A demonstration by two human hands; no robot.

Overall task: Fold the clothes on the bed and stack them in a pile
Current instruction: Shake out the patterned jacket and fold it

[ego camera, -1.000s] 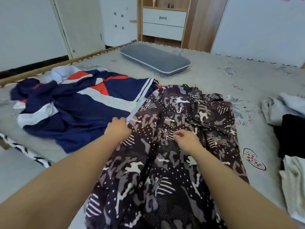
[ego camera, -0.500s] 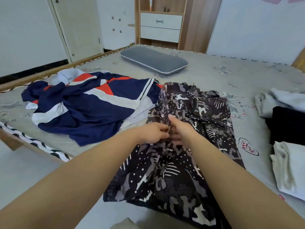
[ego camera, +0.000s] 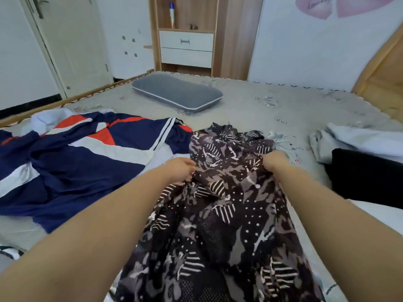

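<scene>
Gripping the patterned garment (ego camera: 229, 192) mid-bed, left hand (ego camera: 181, 170) and right hand (ego camera: 273, 163) curl fingers into its cloth; folding barely begun, navy jacket (ego camera: 72, 162) unfolded, no pile visible

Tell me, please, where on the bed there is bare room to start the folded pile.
The widest bare patch of bed lies between the grey pillow, the patterned garment and the pale clothes at right. The near side is crowded: navy jacket left, black garment right.
</scene>
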